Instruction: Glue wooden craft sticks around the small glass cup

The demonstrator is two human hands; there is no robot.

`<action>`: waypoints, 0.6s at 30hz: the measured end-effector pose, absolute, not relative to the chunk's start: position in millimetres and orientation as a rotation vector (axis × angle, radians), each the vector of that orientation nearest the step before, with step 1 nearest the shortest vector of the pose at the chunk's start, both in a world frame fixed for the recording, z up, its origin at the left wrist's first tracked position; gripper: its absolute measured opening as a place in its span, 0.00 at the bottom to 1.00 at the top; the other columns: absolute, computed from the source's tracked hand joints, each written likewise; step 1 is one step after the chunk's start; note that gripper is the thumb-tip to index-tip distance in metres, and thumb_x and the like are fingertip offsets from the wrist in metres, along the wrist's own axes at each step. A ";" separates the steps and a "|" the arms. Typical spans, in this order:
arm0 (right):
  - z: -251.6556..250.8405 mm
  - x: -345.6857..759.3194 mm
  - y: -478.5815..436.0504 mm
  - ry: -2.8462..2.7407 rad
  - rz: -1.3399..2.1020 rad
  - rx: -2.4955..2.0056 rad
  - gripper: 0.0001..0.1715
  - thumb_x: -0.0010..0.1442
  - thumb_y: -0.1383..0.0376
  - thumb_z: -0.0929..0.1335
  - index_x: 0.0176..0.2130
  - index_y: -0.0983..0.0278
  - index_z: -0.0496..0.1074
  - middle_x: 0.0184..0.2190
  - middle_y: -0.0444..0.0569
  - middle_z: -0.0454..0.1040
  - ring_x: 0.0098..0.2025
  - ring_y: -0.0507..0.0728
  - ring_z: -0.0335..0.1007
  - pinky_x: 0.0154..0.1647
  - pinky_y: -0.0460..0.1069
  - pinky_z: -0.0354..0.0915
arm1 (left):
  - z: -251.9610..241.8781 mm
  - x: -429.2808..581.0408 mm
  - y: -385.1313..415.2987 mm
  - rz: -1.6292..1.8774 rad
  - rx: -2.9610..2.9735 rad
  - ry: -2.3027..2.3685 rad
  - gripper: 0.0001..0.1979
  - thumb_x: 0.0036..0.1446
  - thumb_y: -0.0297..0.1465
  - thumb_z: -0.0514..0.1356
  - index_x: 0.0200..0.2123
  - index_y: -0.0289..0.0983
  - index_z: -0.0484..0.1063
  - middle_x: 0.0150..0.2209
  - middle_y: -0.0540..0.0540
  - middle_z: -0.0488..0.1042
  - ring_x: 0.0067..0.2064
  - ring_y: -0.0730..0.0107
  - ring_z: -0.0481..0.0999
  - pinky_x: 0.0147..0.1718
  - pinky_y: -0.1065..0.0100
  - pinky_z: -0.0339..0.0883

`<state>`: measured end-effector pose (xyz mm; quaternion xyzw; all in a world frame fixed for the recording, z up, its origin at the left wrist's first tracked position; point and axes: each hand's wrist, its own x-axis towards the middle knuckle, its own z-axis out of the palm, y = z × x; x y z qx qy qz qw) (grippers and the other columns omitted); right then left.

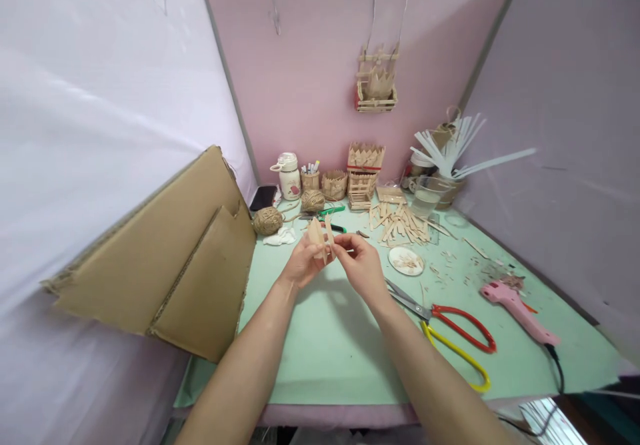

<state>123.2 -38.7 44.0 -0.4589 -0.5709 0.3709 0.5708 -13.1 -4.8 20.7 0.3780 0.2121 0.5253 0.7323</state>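
Both my hands meet above the green table [320, 345], just in front of me. My left hand [301, 263] is closed round a small bundle of flat wooden sticks [319, 235] that stands up out of the fingers. My right hand [361, 263] is right beside it, its fingertips pinched against the same sticks from the right.
Red-and-yellow scissors [450, 328] and a pink glue gun [515, 308] lie to the right. A pile of sticks [400, 225], a small dish [406, 260], twine balls [267, 220], stick baskets [365, 178] and jars stand at the back. Cardboard sheets [165, 265] lean on the left.
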 end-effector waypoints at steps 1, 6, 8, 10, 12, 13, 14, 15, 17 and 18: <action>42.5 121.9 -39.0 -1.331 0.862 -1.080 0.08 0.55 0.61 0.69 0.34 0.63 0.74 0.31 0.47 0.78 0.33 0.55 0.73 0.35 0.49 0.68 | 21.2 -13.0 -4.7 1.162 0.833 0.465 0.25 0.45 0.29 0.70 0.47 0.41 0.69 0.38 0.51 0.75 0.33 0.77 0.74 0.40 0.68 0.69; 37.7 119.9 -40.3 -1.302 0.842 -1.080 0.09 0.57 0.60 0.69 0.35 0.63 0.74 0.32 0.46 0.78 0.34 0.54 0.72 0.36 0.49 0.67 | 22.9 -12.2 -4.2 1.186 0.832 0.444 0.23 0.45 0.29 0.70 0.46 0.40 0.69 0.38 0.50 0.76 0.35 0.73 0.76 0.38 0.69 0.69; 36.1 118.9 -40.3 -1.298 0.850 -1.079 0.09 0.57 0.60 0.68 0.35 0.63 0.74 0.32 0.47 0.78 0.34 0.54 0.72 0.36 0.49 0.67 | 21.8 -11.5 -3.6 1.191 0.835 0.447 0.23 0.45 0.29 0.70 0.46 0.40 0.69 0.38 0.49 0.76 0.36 0.72 0.76 0.39 0.69 0.69; 34.9 118.0 -40.1 -1.295 0.865 -1.077 0.09 0.57 0.60 0.68 0.35 0.63 0.74 0.32 0.47 0.78 0.34 0.55 0.72 0.37 0.49 0.67 | 20.2 -10.8 -2.9 1.195 0.845 0.463 0.23 0.45 0.30 0.70 0.45 0.39 0.69 0.37 0.49 0.76 0.36 0.72 0.76 0.40 0.68 0.69; 34.2 117.5 -39.7 -1.295 0.878 -1.075 0.09 0.57 0.60 0.68 0.35 0.63 0.74 0.33 0.47 0.78 0.34 0.55 0.72 0.37 0.49 0.66 | 18.8 -10.2 -2.5 1.202 0.857 0.496 0.22 0.44 0.31 0.70 0.44 0.38 0.70 0.37 0.49 0.76 0.36 0.71 0.76 0.40 0.68 0.69; 34.0 117.4 -39.4 -1.292 0.880 -1.080 0.09 0.57 0.60 0.67 0.35 0.63 0.74 0.33 0.47 0.78 0.34 0.55 0.72 0.37 0.49 0.66 | 18.2 -9.8 -2.4 1.207 0.856 0.517 0.22 0.44 0.31 0.70 0.44 0.38 0.70 0.37 0.49 0.76 0.36 0.71 0.76 0.39 0.68 0.69; 33.8 117.3 -39.0 -1.288 0.882 -1.089 0.10 0.57 0.60 0.67 0.35 0.63 0.74 0.33 0.48 0.78 0.33 0.55 0.71 0.37 0.49 0.66 | 17.7 -9.5 -2.4 1.212 0.854 0.537 0.22 0.44 0.31 0.70 0.44 0.38 0.70 0.37 0.49 0.76 0.36 0.71 0.76 0.39 0.67 0.69; 33.6 117.2 -38.6 -1.285 0.883 -1.102 0.10 0.57 0.60 0.67 0.35 0.63 0.74 0.33 0.48 0.78 0.33 0.55 0.71 0.37 0.50 0.66 | 17.3 -9.1 -2.4 1.217 0.850 0.556 0.22 0.43 0.31 0.70 0.44 0.38 0.70 0.37 0.49 0.76 0.36 0.71 0.75 0.39 0.67 0.69; 32.9 116.8 -37.5 -1.275 0.884 -1.130 0.10 0.56 0.60 0.67 0.33 0.63 0.73 0.32 0.48 0.78 0.32 0.55 0.70 0.36 0.50 0.65 | 16.4 -8.2 -2.2 1.221 0.847 0.578 0.23 0.42 0.30 0.70 0.44 0.38 0.70 0.36 0.49 0.76 0.36 0.71 0.75 0.39 0.67 0.68; 32.4 116.6 -36.8 -1.268 0.887 -1.139 0.10 0.55 0.59 0.67 0.33 0.63 0.73 0.32 0.48 0.78 0.32 0.55 0.70 0.36 0.50 0.65 | 15.9 -7.7 -2.1 1.221 0.847 0.580 0.23 0.42 0.30 0.70 0.44 0.38 0.70 0.36 0.49 0.76 0.37 0.71 0.75 0.39 0.68 0.68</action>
